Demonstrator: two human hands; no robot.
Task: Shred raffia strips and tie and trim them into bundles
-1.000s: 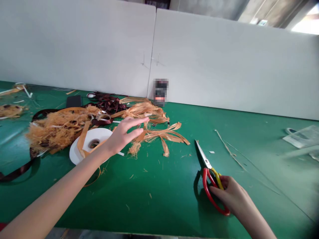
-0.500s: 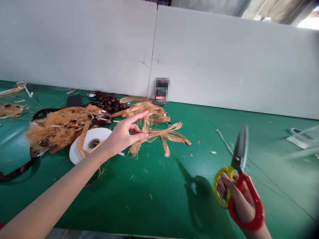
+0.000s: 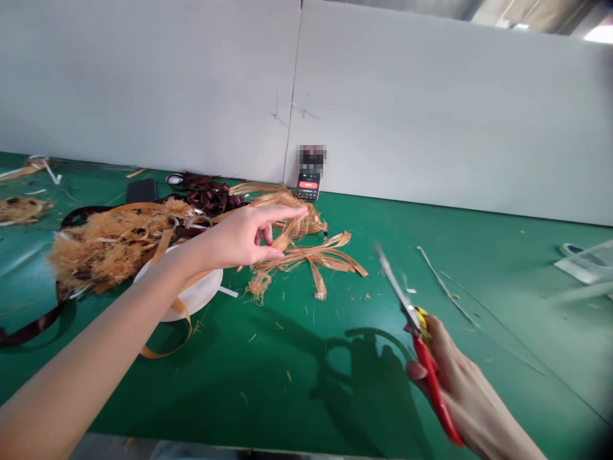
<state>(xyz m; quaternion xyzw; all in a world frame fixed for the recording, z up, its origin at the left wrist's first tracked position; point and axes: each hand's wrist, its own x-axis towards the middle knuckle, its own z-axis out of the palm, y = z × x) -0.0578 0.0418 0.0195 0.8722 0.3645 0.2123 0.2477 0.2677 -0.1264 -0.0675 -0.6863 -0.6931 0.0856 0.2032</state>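
Note:
My left hand [image 3: 246, 237] hovers over a bunch of orange-brown ribbon strips [image 3: 335, 262] with a frayed end. Its index finger is stretched out and its thumb stands apart, with the ribbon showing behind the gap. At the lower right, my right hand [image 3: 453, 377] grips a pair of scissors [image 3: 433, 383] with red and yellow handles. Seen edge-on, the blades point up and left, slightly blurred. My left forearm partly covers a white ribbon spool [image 3: 204, 297] with orange ribbon on it.
Frayed orange ribbon [image 3: 103, 249] lies heaped at the left, with dark brown ribbon [image 3: 213, 195] behind. A phone [image 3: 308, 185] leans on the white partition [image 3: 431, 108]. Thin strands [image 3: 445, 287] and a clear plastic item [image 3: 587, 262] rest on the green table [image 3: 268, 396] at the right.
The scissors have swung from upright to tilting left, and my right hand has turned with them. My left hand has shifted a little, its index finger reaching farther right and its fingers wider apart.

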